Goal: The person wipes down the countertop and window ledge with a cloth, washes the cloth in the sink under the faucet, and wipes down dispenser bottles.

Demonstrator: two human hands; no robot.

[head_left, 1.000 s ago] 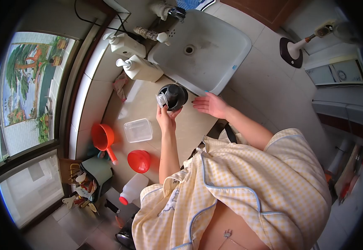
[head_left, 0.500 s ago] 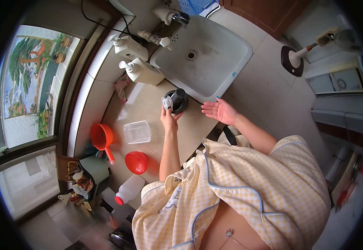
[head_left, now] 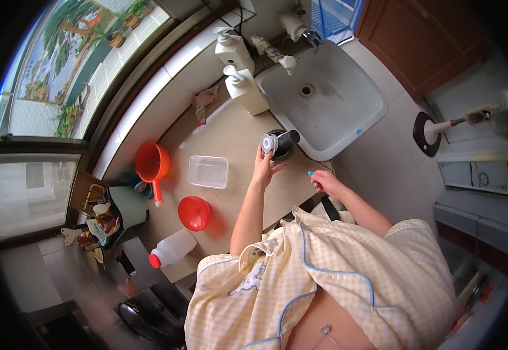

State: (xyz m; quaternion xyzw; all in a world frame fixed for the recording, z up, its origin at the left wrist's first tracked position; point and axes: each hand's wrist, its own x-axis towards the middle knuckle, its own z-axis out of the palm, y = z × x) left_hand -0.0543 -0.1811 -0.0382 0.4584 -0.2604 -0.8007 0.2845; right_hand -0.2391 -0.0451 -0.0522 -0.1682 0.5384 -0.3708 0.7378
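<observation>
Head view: a translucent plastic cap (head_left: 269, 143) was pinched by the left hand (head_left: 264, 169), just beyond it and beside a dark round container (head_left: 283, 154). A black cylinder (head_left: 290, 137) was tilted across the container's mouth, to the right of the cap; whether it was supported by hidden fingers could not be told. The right hand (head_left: 327, 182) was partly curled, with nothing visible in it; whether its fingertips were pressed together could not be made out. To the left of the left hand, a clear plastic tub (head_left: 208, 171) and a red bowl (head_left: 194, 213) were set on the table (head_left: 236, 131). The cap was judged light, stiff and possibly slippery, best gripped by its rim; the container seemed heavier, best steadied around its wall.
</observation>
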